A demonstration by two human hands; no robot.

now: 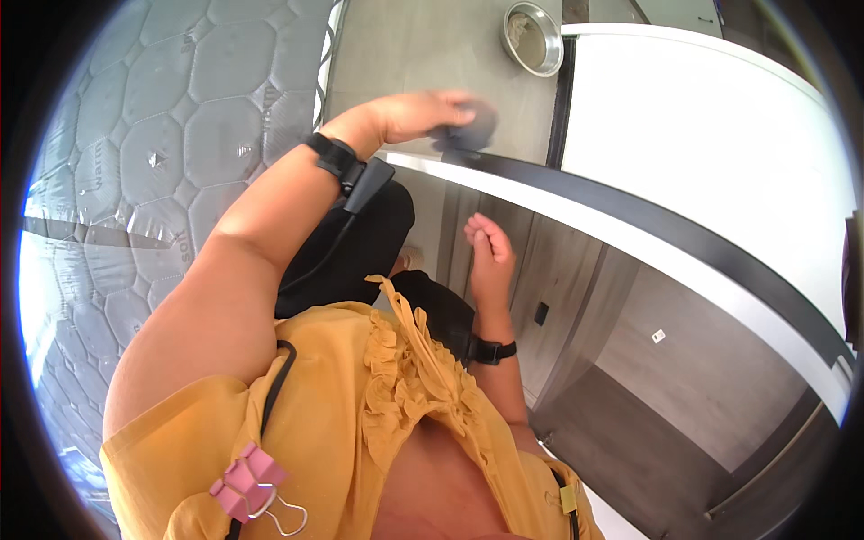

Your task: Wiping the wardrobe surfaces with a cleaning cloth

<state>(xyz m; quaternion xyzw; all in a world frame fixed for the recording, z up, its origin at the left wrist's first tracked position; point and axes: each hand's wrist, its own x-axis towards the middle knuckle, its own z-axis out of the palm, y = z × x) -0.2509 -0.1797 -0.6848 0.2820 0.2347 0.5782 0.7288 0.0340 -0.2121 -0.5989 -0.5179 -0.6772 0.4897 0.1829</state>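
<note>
My left hand (423, 117) stretches forward, its fingers wrapped round a dark grey cloth (472, 129), blurred by motion. The cloth is at the near-left end of the dark strip (576, 180) that runs along a long cabinet's white top edge (621, 220). Lower and to the right, my right hand (491, 256) hovers in front of the cabinet's wood-grain side (540, 270). Its fingers are curled in, and nothing shows in them.
A metal bowl (533, 40) with something pale in it stands on the floor ahead. A white panel (693, 135) spreads to the right. On the left lies a plastic-wrapped quilted mattress (153, 153). The cabinet's open compartment (711, 360) is at the right.
</note>
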